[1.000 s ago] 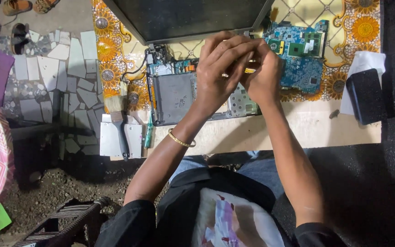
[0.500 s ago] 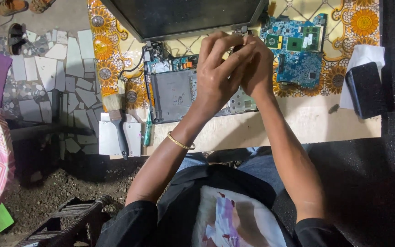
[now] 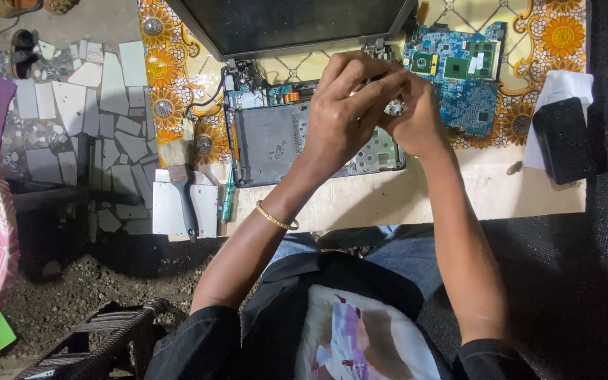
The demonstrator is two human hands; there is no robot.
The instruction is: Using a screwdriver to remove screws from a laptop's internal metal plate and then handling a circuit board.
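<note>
My left hand (image 3: 346, 112) and my right hand (image 3: 416, 119) are pressed together above an opened laptop base (image 3: 269, 141), fingers closed around a small metallic part (image 3: 395, 107) that is mostly hidden between them. The left wrist wears a gold bangle (image 3: 276, 217). The laptop's dark screen (image 3: 290, 24) lies tilted back at the top. A blue circuit board (image 3: 459, 77) lies just right of my hands on the floral cloth.
A paint brush (image 3: 181, 183) and a green screwdriver (image 3: 228, 200) lie left of the laptop on a pale wooden table (image 3: 388, 200). A black rectangular object on white cloth (image 3: 561, 137) sits at the right. Sandals (image 3: 15, 49) lie on the mosaic floor, left.
Both hands stay clasped over the laptop; the view has shifted slightly, and the fingers have turned a little around the small part.
</note>
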